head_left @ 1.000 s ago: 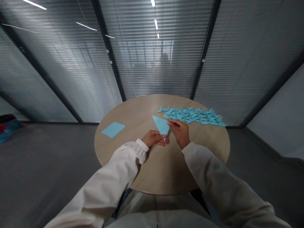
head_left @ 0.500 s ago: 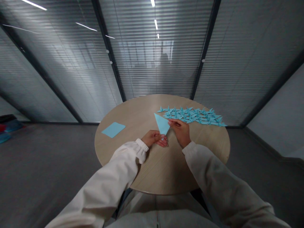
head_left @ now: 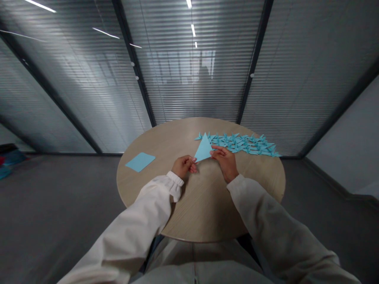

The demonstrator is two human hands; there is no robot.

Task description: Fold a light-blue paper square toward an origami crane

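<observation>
A light-blue triangle of folded paper [head_left: 203, 149] is held up over the middle of the table, one point facing away from me. My left hand [head_left: 184, 165] pinches its lower left corner between thumb and finger. At the right edge, my right hand [head_left: 225, 159] grips the paper with thumb and fingertips. Just beyond, several folded blue paper cranes [head_left: 237, 142] lie crowded together, and the paper's tip overlaps them in view. Flat on the table to the left is a blue paper sheet [head_left: 140, 162].
The round wooden table [head_left: 207, 217] stands in front of me, its near edge close to my body. Behind it rises a glass partition with blinds [head_left: 195, 98]. Blue and red items [head_left: 12, 157] are on the floor at far left.
The paper triangle has been turned, so its point now faces away instead of toward me. My left hand has shifted left and slightly up to a corner; my right hand keeps its hold.
</observation>
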